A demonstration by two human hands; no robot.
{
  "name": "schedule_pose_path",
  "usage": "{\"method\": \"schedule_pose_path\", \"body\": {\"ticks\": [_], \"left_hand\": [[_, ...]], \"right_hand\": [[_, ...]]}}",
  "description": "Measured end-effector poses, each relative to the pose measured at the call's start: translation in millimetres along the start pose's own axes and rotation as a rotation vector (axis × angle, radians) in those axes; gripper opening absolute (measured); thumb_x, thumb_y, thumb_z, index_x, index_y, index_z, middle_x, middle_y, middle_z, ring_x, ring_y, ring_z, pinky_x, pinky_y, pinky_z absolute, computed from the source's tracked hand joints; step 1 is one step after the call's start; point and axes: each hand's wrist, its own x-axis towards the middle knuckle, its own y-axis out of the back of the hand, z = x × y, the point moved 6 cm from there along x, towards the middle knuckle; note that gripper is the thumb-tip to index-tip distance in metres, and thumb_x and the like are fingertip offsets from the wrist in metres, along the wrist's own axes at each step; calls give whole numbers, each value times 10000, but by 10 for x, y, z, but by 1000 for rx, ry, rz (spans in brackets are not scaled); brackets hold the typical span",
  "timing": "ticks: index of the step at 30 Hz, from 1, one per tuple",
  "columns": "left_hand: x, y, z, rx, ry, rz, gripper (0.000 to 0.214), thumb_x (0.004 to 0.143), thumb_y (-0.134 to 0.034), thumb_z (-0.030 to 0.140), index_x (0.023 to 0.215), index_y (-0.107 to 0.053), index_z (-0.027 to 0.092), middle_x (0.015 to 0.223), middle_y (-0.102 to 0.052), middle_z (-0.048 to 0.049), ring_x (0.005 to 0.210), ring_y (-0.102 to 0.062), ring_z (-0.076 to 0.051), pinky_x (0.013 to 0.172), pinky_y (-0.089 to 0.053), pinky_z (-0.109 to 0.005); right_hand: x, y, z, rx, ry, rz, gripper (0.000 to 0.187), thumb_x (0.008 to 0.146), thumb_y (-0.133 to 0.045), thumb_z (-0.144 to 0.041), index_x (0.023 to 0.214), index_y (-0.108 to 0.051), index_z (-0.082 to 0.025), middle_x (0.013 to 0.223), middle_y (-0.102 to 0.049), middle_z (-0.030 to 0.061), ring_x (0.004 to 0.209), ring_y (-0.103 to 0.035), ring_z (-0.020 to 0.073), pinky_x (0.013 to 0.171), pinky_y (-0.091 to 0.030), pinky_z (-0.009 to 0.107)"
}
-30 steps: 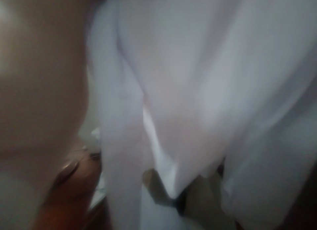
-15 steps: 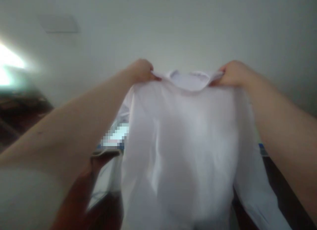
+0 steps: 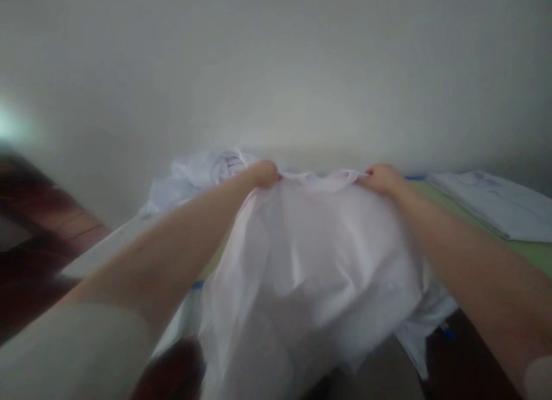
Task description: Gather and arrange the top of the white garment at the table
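Note:
A white long-sleeved shirt (image 3: 328,245) hangs between my two outstretched arms, its collar edge at the top and its body billowing toward me. My left hand (image 3: 266,173) is closed on one shoulder of it, beside the neckline. On the other side of the collar, my right hand (image 3: 380,176) pinches the opposite shoulder. The fingertips are partly hidden by the cloth and slightly blurred. Below, the hem spreads over the front edge of a green-topped table and down toward my lap.
Behind my left hand lies a crumpled heap of white cloth (image 3: 194,173). Folded white garments (image 3: 495,202) rest on the right of the green table surface (image 3: 532,253). A pale wall (image 3: 302,72) stands behind. Dark reddish floor (image 3: 26,296) shows at the left.
Both hands have come down with the shirt, from against the wall to table height. The shirt's lower part now billows toward me. The cloth heap and folded garments have come into view.

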Motion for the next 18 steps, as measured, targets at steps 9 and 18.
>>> {"method": "schedule_pose_path", "body": {"ticks": [9,18], "left_hand": [[157,-385,307,-43,-217,92,569,718,-524,196,1287,-547,208,1161,-658,-80,1014,-618,-207,851,-452,-261],[403,-423,221,-543,-50,-112,478,904,-324,454,1044,-703,200,970,-719,-104,877,-670,-231,754,-504,-335]], "right_hand": [[304,-604,-194,12,280,-171,459,736,-657,-369,1151,-661,-173,1015,-704,90,845,-637,198,691,-446,248],[377,-554,-245,586,47,-398,299,828,-580,-424,916,-710,-169,907,-719,85,762,-656,198,654,-493,263]]}}
